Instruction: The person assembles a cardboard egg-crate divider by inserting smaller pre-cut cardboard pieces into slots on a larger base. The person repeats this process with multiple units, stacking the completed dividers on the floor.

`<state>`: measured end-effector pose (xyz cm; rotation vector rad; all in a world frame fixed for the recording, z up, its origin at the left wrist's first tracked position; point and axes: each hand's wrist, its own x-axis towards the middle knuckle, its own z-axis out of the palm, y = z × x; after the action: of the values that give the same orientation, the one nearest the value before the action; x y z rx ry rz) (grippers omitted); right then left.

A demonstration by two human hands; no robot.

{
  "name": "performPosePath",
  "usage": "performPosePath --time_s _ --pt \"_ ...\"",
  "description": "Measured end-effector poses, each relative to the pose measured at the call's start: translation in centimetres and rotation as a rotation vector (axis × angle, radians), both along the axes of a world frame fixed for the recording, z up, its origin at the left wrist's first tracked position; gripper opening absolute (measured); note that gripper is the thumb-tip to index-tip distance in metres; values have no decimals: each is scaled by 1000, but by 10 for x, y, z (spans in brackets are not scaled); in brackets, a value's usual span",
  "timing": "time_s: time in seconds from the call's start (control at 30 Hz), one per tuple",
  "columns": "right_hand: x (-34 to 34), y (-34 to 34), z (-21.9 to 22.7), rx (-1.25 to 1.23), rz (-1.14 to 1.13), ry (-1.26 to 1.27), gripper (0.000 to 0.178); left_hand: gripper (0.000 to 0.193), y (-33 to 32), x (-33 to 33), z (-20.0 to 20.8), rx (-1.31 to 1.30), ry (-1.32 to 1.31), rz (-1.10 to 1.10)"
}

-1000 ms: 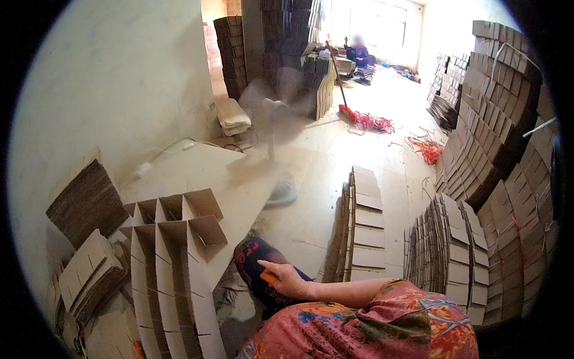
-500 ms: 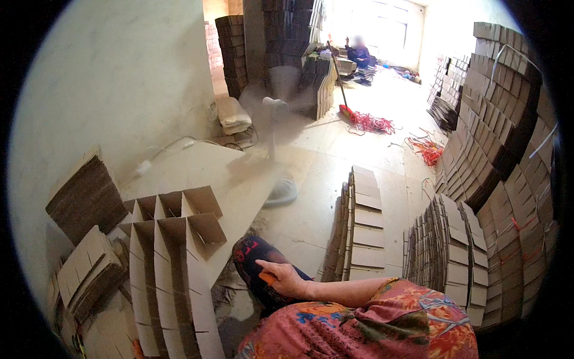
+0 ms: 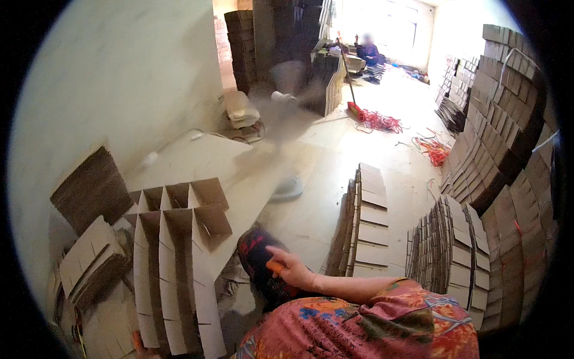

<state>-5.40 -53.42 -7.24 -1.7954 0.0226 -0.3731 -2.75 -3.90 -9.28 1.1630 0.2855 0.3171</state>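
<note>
My right hand (image 3: 293,269) rests on my dark-clad knee (image 3: 254,246), one finger stretched out. Something orange, like a finger cover, shows at its fingers, and I see nothing held in it. Low at the left, an orange bit and a sliver of my left hand (image 3: 143,352) show beside the cardboard divider grid (image 3: 178,269). The rest of that hand is hidden, so its grip is unclear. The grid stands with slotted strips crossed into tall cells. Left of it lies a stack of slotted cardboard strips (image 3: 89,260), with a dark brown cardboard stack (image 3: 92,188) behind.
A pale board (image 3: 209,161) extends behind the grid, near a blurred standing fan (image 3: 284,99). Rows of cardboard pieces (image 3: 371,224) stand on the floor to the right, and tall stacks (image 3: 502,113) line the right wall. Red straps (image 3: 382,122) lie farther off; another person (image 3: 371,55) sits at the back.
The view has shifted slightly, moving most of the scene a little to the right. My right hand stays on the knee. A bit more of my left hand shows at the bottom edge.
</note>
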Motion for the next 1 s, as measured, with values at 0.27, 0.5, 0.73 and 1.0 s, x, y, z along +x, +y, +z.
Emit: performPosePath --time_s 0.27,0.5,0.73,1.0 --pt "15 -51 42 -48 -313 -147 47 45 43 14 -55 752 -366 23" --pt "23 -95 96 178 -655 -443 55 42 35 19 -53 575 -269 10" --pt "11 -112 118 33 -765 -505 52 46 27 10 -40 545 -306 14" --pt "-5 -114 138 133 -721 -635 55 43 10 7 -23 427 -197 46"
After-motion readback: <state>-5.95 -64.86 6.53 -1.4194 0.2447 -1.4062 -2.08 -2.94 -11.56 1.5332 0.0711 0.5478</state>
